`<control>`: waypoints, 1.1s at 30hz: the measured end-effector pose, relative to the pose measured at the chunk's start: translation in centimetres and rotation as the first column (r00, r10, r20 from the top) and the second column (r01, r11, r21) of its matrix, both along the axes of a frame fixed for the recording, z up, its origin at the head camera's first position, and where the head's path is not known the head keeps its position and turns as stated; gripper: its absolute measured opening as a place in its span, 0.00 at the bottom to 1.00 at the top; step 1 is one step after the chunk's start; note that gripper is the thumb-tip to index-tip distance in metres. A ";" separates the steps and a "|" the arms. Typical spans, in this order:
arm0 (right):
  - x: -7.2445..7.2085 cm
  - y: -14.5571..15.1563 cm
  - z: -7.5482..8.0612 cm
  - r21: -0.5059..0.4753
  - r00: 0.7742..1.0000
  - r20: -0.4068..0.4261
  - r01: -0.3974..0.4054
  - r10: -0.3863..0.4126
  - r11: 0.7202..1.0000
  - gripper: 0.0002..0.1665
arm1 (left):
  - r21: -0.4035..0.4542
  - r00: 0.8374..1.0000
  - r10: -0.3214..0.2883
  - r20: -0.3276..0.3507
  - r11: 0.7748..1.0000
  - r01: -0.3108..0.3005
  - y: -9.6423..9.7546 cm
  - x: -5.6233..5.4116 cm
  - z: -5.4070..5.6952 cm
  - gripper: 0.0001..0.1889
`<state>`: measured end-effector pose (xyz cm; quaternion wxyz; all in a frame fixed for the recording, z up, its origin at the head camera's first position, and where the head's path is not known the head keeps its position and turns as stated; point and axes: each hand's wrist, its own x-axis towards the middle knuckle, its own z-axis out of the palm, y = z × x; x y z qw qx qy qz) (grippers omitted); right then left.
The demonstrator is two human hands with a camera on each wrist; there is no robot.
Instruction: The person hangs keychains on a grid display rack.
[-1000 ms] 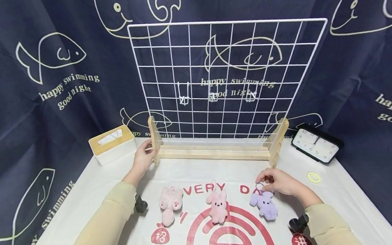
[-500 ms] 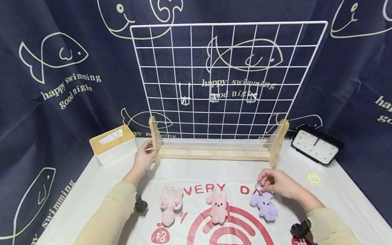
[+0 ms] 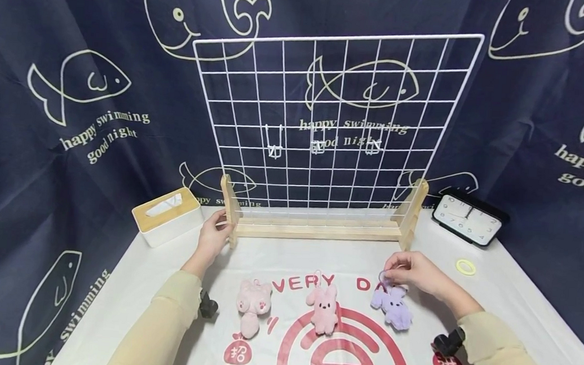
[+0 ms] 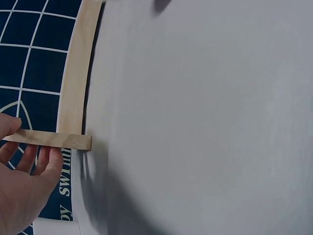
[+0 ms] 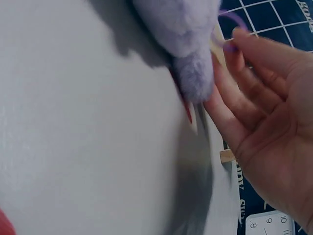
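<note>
My left hand (image 3: 214, 236) grips the wooden left leg (image 4: 78, 141) of the rack, thumb on one side and fingers on the other. My right hand (image 3: 413, 270) pinches a thin purple ring (image 5: 234, 17) between thumb and forefinger. That ring belongs to a purple plush keychain (image 3: 397, 311), which is tilted just below the fingers, close over the table. A pink plush bunny keychain (image 3: 325, 310) lies face up in the middle. Left of it is another pink plush keychain (image 3: 251, 309) with paw prints and a hanging tail.
The white wire grid rack (image 3: 337, 39) stands upright at the back. Three white hooks hang on it, one being the left hook (image 3: 274, 151). A tissue box (image 3: 169, 225) is at left. A black clock (image 3: 467, 218) and a yellow ring (image 3: 466, 267) are at right.
The ring has turned more upright in my right fingers, which have shifted very slightly. My left hand stays on the rack's leg. The head view has moved a little.
</note>
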<state>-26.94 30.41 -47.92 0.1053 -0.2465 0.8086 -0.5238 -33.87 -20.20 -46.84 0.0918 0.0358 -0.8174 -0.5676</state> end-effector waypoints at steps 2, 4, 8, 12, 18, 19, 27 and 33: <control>0.0 -0.1 0.0 -0.045 0.999 0.022 -0.023 0.024 0.999 0.06 | 0.006 1.000 0.003 0.005 1.000 -0.003 0.1 0.1 0.0 0.27; 0.0 -0.2 0.0 -0.073 0.998 0.036 -0.049 0.051 0.996 0.07 | 0.008 1.000 0.005 0.007 1.000 -0.005 0.1 0.1 0.1 0.27; 0.0 -0.2 0.1 -0.105 0.994 0.058 -0.087 0.094 0.991 0.08 | -0.001 1.000 0.004 0.014 1.000 -0.004 0.1 0.1 0.1 0.27; 0.0 -0.4 0.3 -0.130 0.993 0.050 -0.103 0.111 0.986 0.08 | 0.004 1.000 0.009 0.018 1.000 -0.009 0.2 0.1 0.1 0.27; 0.1 -1.0 1.3 -0.160 0.998 0.026 -0.044 0.049 0.986 0.08 | 0.026 1.000 0.005 -0.001 1.000 -0.005 0.1 0.1 -0.1 0.26; 0.1 -1.2 1.6 -0.164 0.999 0.019 -0.027 0.031 0.986 0.08 | 0.028 1.000 0.002 -0.006 1.000 -0.002 0.0 0.1 -0.1 0.26; -0.3 -2.9 3.9 -0.194 0.991 -0.100 0.069 -0.090 0.979 0.07 | 0.029 0.999 0.002 -0.045 1.000 -0.001 0.0 0.7 0.0 0.26; -1.1 -3.8 5.4 -0.217 0.979 -0.158 0.091 -0.127 0.972 0.06 | 0.051 1.000 -0.008 -0.006 0.999 0.009 0.0 0.3 -0.1 0.27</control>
